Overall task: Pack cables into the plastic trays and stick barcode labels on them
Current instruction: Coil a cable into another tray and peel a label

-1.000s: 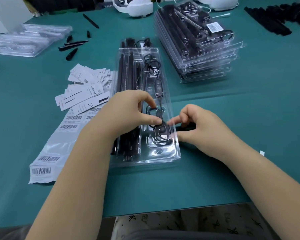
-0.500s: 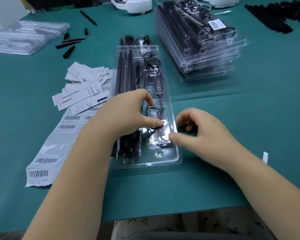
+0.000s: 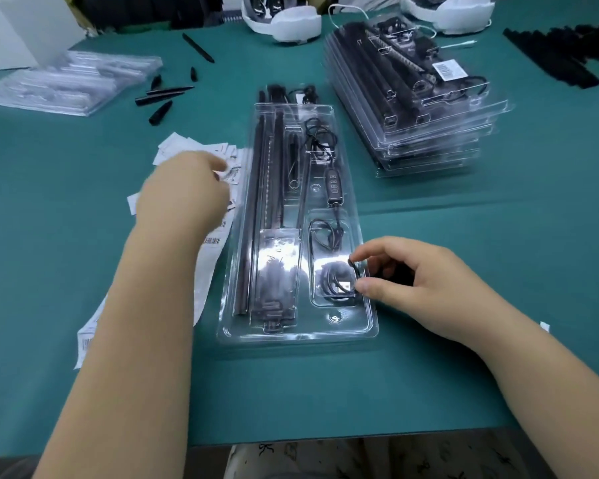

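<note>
Right hand [image 3: 426, 288] is parked at the right edge of the clear plastic tray [image 3: 298, 335], near its bottom end. Thumb and index finger are curled in and pinching the black cable [image 3: 336, 280] right where it sits coiled in the small lower-right pocket, silver USB plug showing just beside the thumb tip. The other fingers are tucked under loosely.

Left hand [image 3: 184, 198] is off to the left of the tray, over the pile of loose white labels [image 3: 194, 146]. It's motion-blurred, and the fingertips seem to be down on one of the small labels, but honestly I can't tell if it's gripping one or just touching it.

The tray lies lengthwise between the two hands on the green table [image 3: 464, 340]. From the coil the cable runs up through another loop to an inline controller [image 3: 334, 186] in the right-hand channel, and long black strips [image 3: 268, 188] fill the left side.

Under the left forearm there's a barcode label sheet [image 3: 204, 271], running down toward the table edge. Farther out: a stack of packed trays [image 3: 422, 119] up right, its top one carrying a barcode sticker [image 3: 446, 70], empty clear trays [image 3: 70, 83] up left, and a few small black pieces [image 3: 163, 102] near those.
</note>
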Demonstrator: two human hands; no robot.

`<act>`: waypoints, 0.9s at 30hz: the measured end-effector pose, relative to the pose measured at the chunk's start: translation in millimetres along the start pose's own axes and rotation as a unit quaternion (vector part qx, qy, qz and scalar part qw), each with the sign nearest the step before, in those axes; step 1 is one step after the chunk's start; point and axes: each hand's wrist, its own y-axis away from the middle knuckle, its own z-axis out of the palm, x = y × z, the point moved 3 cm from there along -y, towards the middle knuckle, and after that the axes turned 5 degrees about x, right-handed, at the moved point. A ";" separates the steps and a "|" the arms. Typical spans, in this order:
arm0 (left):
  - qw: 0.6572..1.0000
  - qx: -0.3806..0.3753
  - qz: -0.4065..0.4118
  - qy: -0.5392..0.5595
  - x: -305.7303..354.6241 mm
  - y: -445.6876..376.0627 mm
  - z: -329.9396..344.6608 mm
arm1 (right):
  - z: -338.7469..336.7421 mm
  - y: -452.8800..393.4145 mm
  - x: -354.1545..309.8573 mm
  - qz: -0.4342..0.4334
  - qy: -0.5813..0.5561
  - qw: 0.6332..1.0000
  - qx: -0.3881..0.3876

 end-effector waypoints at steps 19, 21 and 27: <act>0.903 -0.031 -0.051 0.425 10.6 25.0 -5.0 | -3.6 -1.7 -3.1 -0.091 0.045 0.994 0.050; 0.886 -0.185 0.004 0.426 33.6 42.2 7.4 | -1.7 -0.7 -7.4 -0.124 0.062 0.989 0.051; 0.936 -0.191 0.174 0.237 58.7 62.9 29.5 | -5.2 2.3 -8.7 -0.132 0.078 0.980 0.127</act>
